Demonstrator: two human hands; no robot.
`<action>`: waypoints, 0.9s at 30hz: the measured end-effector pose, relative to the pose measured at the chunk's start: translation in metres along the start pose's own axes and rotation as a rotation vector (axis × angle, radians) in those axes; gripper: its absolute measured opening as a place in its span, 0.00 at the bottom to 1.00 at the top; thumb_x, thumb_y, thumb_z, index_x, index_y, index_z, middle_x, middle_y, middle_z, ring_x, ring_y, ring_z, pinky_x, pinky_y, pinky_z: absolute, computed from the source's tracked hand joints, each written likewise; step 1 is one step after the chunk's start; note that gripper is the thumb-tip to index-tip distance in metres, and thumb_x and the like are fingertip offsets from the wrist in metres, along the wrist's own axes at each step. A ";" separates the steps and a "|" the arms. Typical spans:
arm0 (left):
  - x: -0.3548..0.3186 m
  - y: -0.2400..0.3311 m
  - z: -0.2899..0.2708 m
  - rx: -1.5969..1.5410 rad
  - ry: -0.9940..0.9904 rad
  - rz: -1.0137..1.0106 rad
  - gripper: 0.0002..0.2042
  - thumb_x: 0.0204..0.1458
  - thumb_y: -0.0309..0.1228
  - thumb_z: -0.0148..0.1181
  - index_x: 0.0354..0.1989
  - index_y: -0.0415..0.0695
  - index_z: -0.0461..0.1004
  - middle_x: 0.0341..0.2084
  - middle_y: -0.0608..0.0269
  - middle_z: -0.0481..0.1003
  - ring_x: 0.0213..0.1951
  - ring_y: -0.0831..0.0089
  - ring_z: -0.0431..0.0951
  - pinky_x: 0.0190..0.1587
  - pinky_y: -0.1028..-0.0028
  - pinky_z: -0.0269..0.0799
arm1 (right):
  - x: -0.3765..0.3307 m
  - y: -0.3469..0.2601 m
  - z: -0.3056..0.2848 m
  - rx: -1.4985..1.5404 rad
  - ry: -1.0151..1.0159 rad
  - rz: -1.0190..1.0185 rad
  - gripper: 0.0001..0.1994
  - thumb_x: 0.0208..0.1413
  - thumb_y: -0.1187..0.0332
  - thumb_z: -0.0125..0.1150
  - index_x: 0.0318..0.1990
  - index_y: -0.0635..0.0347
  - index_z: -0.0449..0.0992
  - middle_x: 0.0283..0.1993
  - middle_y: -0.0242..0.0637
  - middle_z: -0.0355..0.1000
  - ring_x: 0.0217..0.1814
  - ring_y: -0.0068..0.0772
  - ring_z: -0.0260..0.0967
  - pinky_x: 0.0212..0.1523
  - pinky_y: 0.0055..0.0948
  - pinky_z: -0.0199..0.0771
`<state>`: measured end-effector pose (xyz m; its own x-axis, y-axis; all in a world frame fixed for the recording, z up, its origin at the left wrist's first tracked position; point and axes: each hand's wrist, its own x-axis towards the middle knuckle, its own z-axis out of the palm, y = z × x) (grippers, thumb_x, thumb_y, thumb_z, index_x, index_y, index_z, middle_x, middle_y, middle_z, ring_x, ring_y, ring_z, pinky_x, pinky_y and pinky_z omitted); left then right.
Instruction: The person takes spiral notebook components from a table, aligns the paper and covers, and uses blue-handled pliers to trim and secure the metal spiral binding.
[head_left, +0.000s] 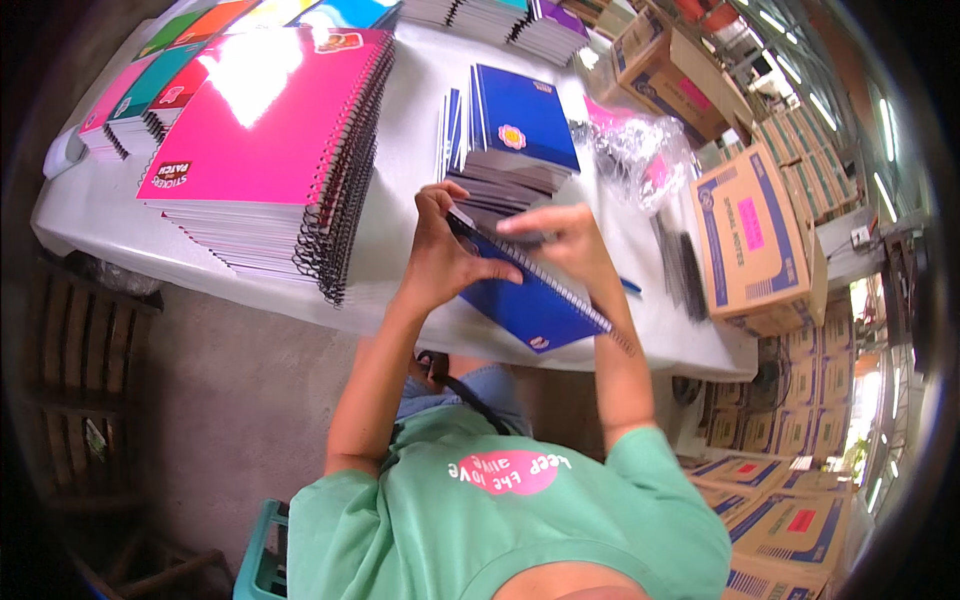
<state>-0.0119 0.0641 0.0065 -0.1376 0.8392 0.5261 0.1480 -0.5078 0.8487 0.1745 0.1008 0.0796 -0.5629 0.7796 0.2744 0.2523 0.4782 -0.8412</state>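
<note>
My left hand (pixel 438 262) is closed on a blue notebook (pixel 535 308), thumb on its cover and fingers around the upper end. The notebook is held tilted above the table's near edge. Along its upper long side runs a spiral coil (pixel 565 287), whose loose end sticks out past the lower right corner. Over the coil side hovers my right hand (pixel 580 245), slightly blurred, its index finger stretched toward the notebook's upper end; it holds nothing I can see. Just beyond both hands stands a stack of blue notebooks (pixel 530 120) with a flower sticker on top.
A tall stack of pink spiral notebooks (pixel 240 120) fills the left of the white table (pixel 408 130). Black coils (pixel 680 265), a blue pen (pixel 630 286) and clear plastic wrap (pixel 645 160) lie at right. Cardboard boxes (pixel 752 240) stand beyond. A teal seat (pixel 262 555) is at lower left.
</note>
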 end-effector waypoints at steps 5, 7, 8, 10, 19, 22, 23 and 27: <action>0.000 -0.003 -0.003 0.048 -0.051 0.027 0.55 0.10 0.55 0.78 0.46 0.38 0.48 0.40 0.59 0.54 0.43 0.67 0.59 0.51 0.70 0.61 | 0.008 -0.013 0.011 0.127 -0.069 -0.229 0.19 0.33 0.86 0.57 0.38 0.64 0.80 0.35 0.41 0.78 0.36 0.27 0.75 0.41 0.22 0.73; -0.001 0.002 -0.006 0.021 -0.075 -0.043 0.54 0.12 0.55 0.78 0.45 0.38 0.48 0.41 0.59 0.53 0.45 0.68 0.58 0.51 0.70 0.60 | 0.010 -0.009 0.014 -0.240 -0.058 0.024 0.20 0.33 0.82 0.56 0.38 0.57 0.81 0.35 0.43 0.78 0.34 0.32 0.76 0.38 0.25 0.74; -0.003 0.001 -0.005 0.036 -0.082 -0.013 0.54 0.13 0.55 0.78 0.45 0.38 0.48 0.41 0.59 0.53 0.45 0.68 0.58 0.51 0.70 0.60 | 0.005 0.009 0.010 -0.388 -0.006 0.016 0.20 0.33 0.80 0.56 0.38 0.55 0.81 0.35 0.43 0.77 0.34 0.34 0.76 0.38 0.26 0.74; -0.002 0.004 -0.002 0.052 -0.018 0.071 0.48 0.22 0.51 0.77 0.44 0.38 0.50 0.39 0.59 0.57 0.42 0.70 0.61 0.47 0.71 0.64 | -0.006 0.042 -0.008 -0.630 0.122 0.031 0.19 0.36 0.76 0.54 0.38 0.50 0.81 0.36 0.44 0.76 0.33 0.41 0.75 0.38 0.31 0.74; -0.014 0.025 -0.019 -0.402 0.014 -0.379 0.09 0.48 0.29 0.66 0.32 0.37 0.74 0.22 0.64 0.75 0.25 0.80 0.76 0.28 0.81 0.73 | -0.157 0.072 -0.063 -1.052 0.135 0.775 0.33 0.50 0.51 0.60 0.63 0.50 0.60 0.67 0.45 0.51 0.68 0.52 0.47 0.61 0.48 0.53; -0.021 0.035 -0.006 -0.444 0.083 -0.291 0.10 0.46 0.23 0.66 0.37 0.37 0.76 0.24 0.64 0.76 0.27 0.80 0.75 0.32 0.81 0.72 | -0.206 0.104 -0.042 -1.057 0.359 0.445 0.30 0.56 0.52 0.54 0.63 0.53 0.59 0.63 0.47 0.56 0.65 0.53 0.50 0.61 0.45 0.52; -0.022 0.037 -0.003 -0.342 0.087 -0.202 0.10 0.46 0.23 0.66 0.38 0.37 0.76 0.25 0.64 0.76 0.29 0.79 0.75 0.34 0.81 0.72 | -0.214 0.108 -0.040 -1.048 0.390 0.490 0.28 0.57 0.53 0.52 0.63 0.54 0.59 0.60 0.48 0.57 0.62 0.52 0.52 0.61 0.44 0.53; -0.026 0.046 0.006 -0.050 0.088 0.031 0.13 0.45 0.23 0.65 0.42 0.39 0.78 0.29 0.62 0.78 0.35 0.76 0.76 0.40 0.79 0.69 | -0.194 0.078 -0.003 -0.757 0.772 0.421 0.22 0.61 0.59 0.48 0.60 0.57 0.62 0.49 0.47 0.62 0.52 0.47 0.58 0.55 0.41 0.57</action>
<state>0.0043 0.0205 0.0314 -0.2192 0.8039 0.5529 0.1051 -0.5440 0.8325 0.3062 -0.0118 -0.0380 0.2418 0.8490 0.4698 0.8586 0.0384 -0.5112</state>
